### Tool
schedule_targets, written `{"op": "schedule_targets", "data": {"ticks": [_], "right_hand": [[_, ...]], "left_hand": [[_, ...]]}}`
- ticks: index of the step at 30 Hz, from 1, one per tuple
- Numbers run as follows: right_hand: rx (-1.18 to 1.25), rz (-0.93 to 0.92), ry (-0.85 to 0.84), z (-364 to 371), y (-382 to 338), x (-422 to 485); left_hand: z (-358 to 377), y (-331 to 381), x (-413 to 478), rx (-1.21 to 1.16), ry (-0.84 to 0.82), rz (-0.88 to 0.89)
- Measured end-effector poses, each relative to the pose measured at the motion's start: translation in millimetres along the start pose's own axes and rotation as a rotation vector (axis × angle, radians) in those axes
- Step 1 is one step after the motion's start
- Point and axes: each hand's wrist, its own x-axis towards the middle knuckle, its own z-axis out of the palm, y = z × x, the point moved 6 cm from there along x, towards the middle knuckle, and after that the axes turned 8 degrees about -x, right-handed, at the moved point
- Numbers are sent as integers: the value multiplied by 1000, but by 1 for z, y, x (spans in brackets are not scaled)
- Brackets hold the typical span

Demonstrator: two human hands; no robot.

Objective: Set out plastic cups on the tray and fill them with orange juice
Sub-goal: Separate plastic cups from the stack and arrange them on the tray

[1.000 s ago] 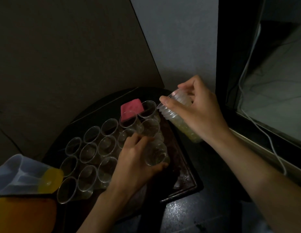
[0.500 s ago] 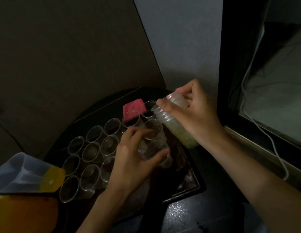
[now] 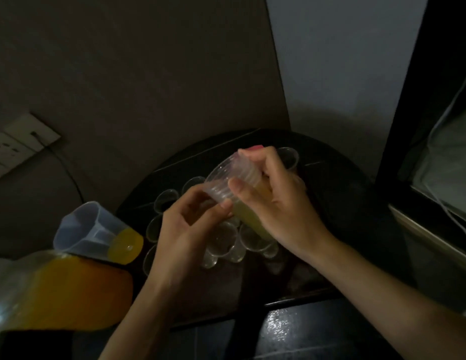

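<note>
Lifted from the dark tray [image 3: 299,281], the left hand [image 3: 185,229] is pinched onto the clear plastic cup stack [image 3: 234,178] gripped by the right hand [image 3: 276,203]; one rim only should be peeled.

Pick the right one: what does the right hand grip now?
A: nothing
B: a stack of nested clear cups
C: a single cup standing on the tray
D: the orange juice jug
B: the right hand is curled round a tilted stack of nested clear cups, and the left hand pinches the stack's open end.
</note>
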Motion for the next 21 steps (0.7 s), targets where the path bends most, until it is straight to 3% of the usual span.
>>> {"op": "schedule_targets", "data": {"ticks": [6,21], "right_hand": [[-79,-16,-116,52,6,-12],[-343,-144,-287,122,23,-35]], "left_hand": [[-48,-4,-36,138,194,-4],[-118,-38,-67,187,326,-139]]}}
